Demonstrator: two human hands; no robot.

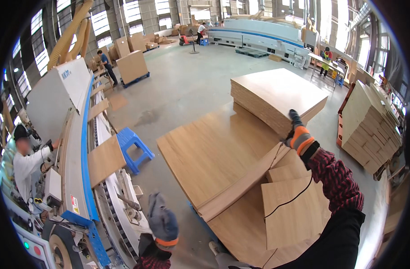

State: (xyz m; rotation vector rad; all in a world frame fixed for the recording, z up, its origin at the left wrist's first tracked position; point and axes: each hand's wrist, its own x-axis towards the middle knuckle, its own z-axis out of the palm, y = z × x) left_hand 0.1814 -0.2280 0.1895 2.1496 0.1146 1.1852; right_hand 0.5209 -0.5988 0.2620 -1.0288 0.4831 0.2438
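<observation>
My right hand point(298, 133), in a grey glove with an orange cuff, reaches forward and presses against the near corner of a tall stack of light wood panels point(276, 92). Its fingertips lie up the stack's side, at the top edge; the grip itself is hidden. The stack rests on a wider, lower pile of panels point(214, 152). My left hand point(162, 222), in a matching glove, hangs low beside the machine. It holds nothing and its fingers are loosely spread. A black cable point(290, 199) trails over the loose panels below my right arm.
A long grey and blue edge-banding machine point(75, 148) runs along the left, with a panel point(105, 159) on its conveyor. A person point(25, 161) stands at its far side. A blue stool point(132, 143) stands on the floor. More stacked panels point(371, 121) sit at the right.
</observation>
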